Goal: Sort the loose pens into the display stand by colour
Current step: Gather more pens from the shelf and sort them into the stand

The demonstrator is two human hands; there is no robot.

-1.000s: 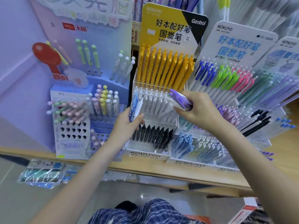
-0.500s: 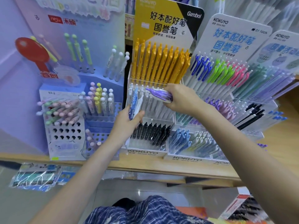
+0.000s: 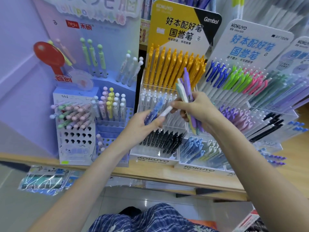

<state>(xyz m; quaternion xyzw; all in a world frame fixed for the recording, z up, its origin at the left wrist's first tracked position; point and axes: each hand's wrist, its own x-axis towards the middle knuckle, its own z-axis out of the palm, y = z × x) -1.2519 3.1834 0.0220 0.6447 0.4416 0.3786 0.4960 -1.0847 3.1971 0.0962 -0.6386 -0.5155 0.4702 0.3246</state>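
Right hand (image 3: 196, 108): grip closed around a bundle of pens (image 3: 186, 91), purple, mint and pale, held roughly upright with the caps pointing up and the tips showing below the fist. Its thumb and forefinger also pinch one end of a white pen (image 3: 165, 111).

Left hand (image 3: 142, 125): fingers curled around blue pens (image 3: 154, 110), thumb tip touching the other end of the white pen. The two hands meet in front of the display stand (image 3: 155, 160), over its row of white pens (image 3: 153, 97).

Stand contents: yellow pens (image 3: 173, 67) in the top row, black pens (image 3: 164, 139) in the bottom row. The neighbouring stand to the right holds blue, green and pink pens (image 3: 234, 77) in groups. A lilac stand (image 3: 75, 124) of round-capped pens is on the left. All stands rest on a wooden shelf (image 3: 150, 175). Packets in clear wrap (image 3: 45, 180) hang below its front edge.
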